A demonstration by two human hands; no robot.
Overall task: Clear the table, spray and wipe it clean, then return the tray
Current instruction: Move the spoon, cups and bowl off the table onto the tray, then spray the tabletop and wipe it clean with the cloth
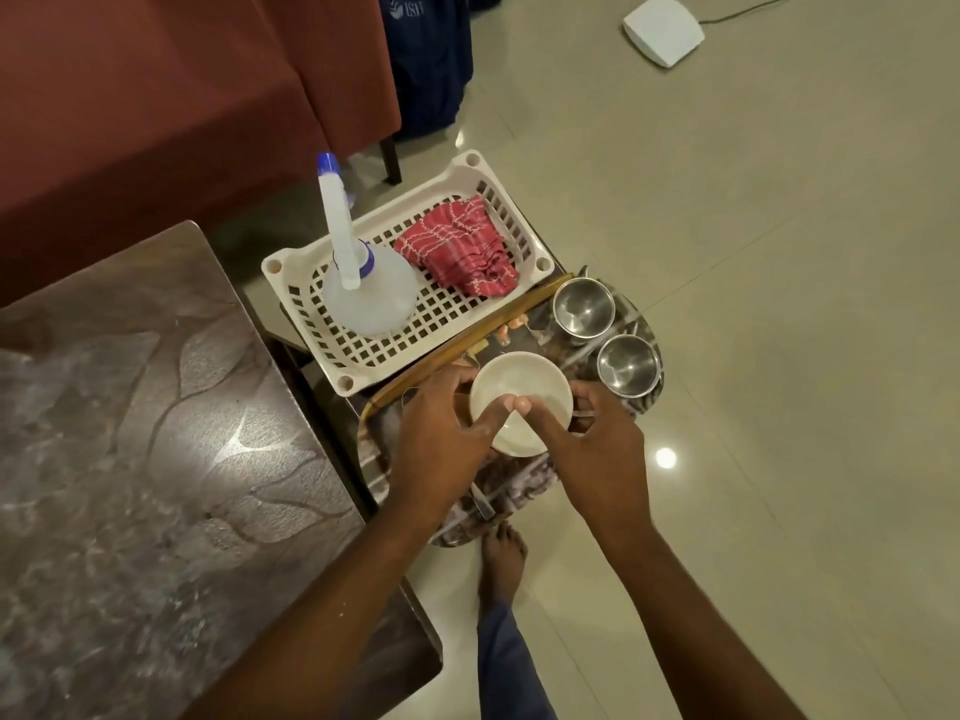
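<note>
A white bowl (pixel 524 392) sits on the patterned tray (pixel 519 491), which lies on a low stand right of the table. My left hand (pixel 441 444) grips the bowl's left rim, thumb inside. My right hand (pixel 592 449) grips its right rim, thumb inside too. Two steel cups (pixel 584 306) (pixel 628 363) stand on the tray's far right. A spoon (pixel 480 504) lies on the tray under my left wrist. Behind the tray, a white basket (pixel 311 283) holds a spray bottle (pixel 363 288) and a red checked cloth (pixel 462 252). The brown table (pixel 130 433) fills the left.
A maroon sofa (pixel 156 96) stands behind the table. A dark blue bag (pixel 431 59) leans by the sofa. A white device (pixel 662 31) with a cable lies on the tiled floor at top right. My bare foot (pixel 501 558) is below the tray.
</note>
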